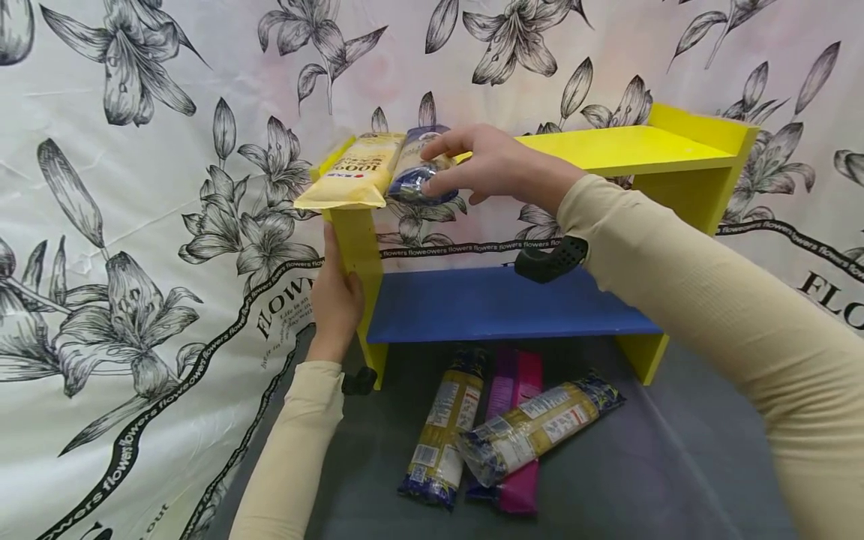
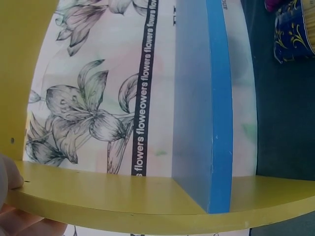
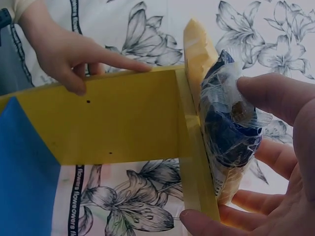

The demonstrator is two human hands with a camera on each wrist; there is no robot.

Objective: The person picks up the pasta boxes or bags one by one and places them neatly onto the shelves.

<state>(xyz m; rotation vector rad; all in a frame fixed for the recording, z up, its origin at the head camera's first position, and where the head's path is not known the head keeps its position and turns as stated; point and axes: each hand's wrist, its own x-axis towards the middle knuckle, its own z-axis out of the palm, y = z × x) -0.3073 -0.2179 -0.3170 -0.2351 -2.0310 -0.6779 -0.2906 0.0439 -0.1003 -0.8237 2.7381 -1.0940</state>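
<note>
In the head view a yellow shelf unit (image 1: 675, 150) has a blue lower board (image 1: 506, 300). At the left end of its top lie a pale yellow packet (image 1: 361, 169) and, beside it, a clear packet with dark blue ends (image 1: 412, 169). My right hand (image 1: 496, 165) is over the blue-ended packet, its thumb and fingers spread around it. In the right wrist view the thumb touches the packet's crinkled wrapper (image 3: 231, 118). My left hand (image 1: 337, 300) grips the shelf's left side panel (image 1: 367, 277), its index finger stretched along the edge.
Under the shelf, on a dark grey surface (image 1: 675, 465), lie a spaghetti packet (image 1: 442, 435), a pink and purple packet (image 1: 523, 487), and another spaghetti packet (image 1: 543, 427) across the pink one. A flower-printed cloth (image 1: 236, 60) hangs behind and left of the shelf.
</note>
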